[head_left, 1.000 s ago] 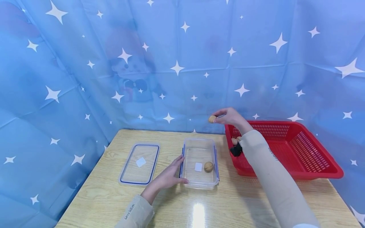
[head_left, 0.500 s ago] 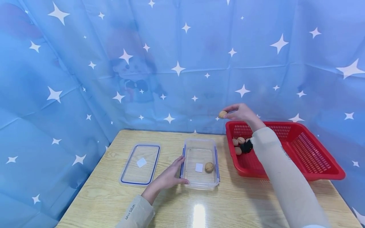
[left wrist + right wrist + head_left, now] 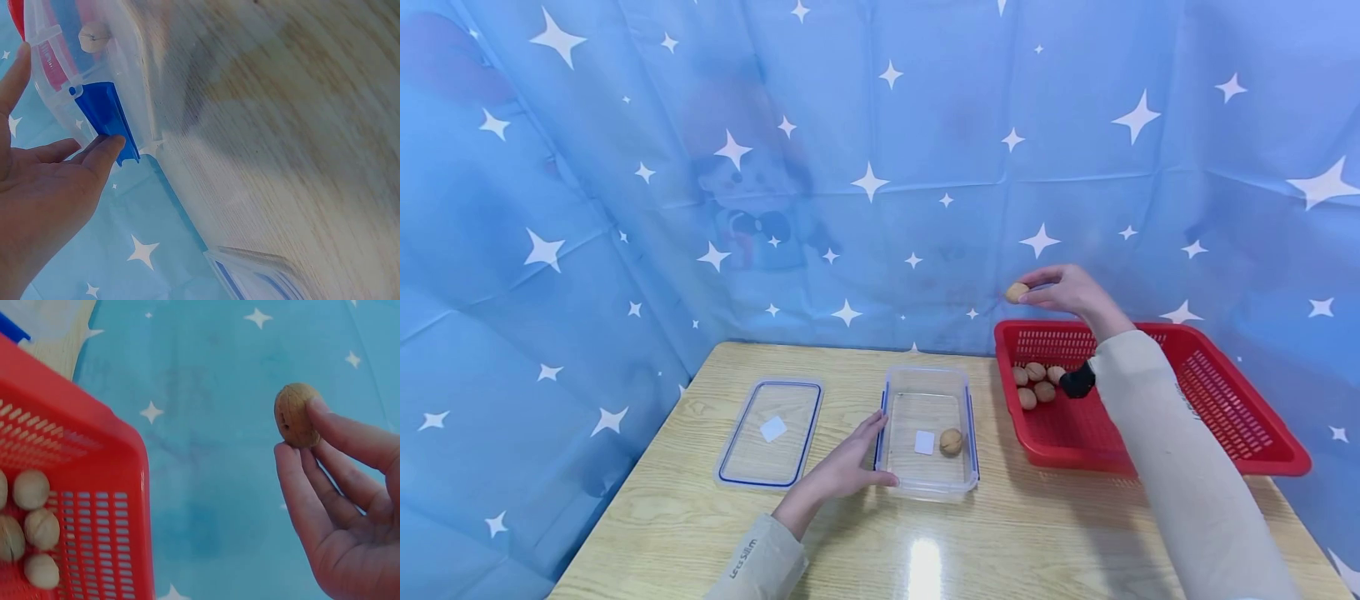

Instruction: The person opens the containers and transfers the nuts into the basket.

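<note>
My right hand (image 3: 1067, 292) pinches a walnut (image 3: 1017, 292) between thumb and fingertips, held up above the back left of the red basket (image 3: 1026, 442). In the right wrist view that walnut (image 3: 296, 415) shows a small dark hole in its shell. My left hand (image 3: 842, 462) rests against the left side of a clear plastic container (image 3: 925, 408), thumb at its near corner. The left wrist view has fingertips on the blue side latch (image 3: 106, 112). Inside the container lies one walnut (image 3: 951, 442) beside a white square (image 3: 924, 442).
Several walnuts (image 3: 1035, 372) sit together in the basket's left end. A clear lid (image 3: 767, 458) with a blue seal lies flat on the wooden table (image 3: 670, 500), left of the container. A blue star-patterned curtain (image 3: 925, 125) hangs right behind the table's back edge.
My right hand has moved right and slightly up with the walnut, from near the container to over the basket. More basket walnuts show now. The left hand has stayed at the container.
</note>
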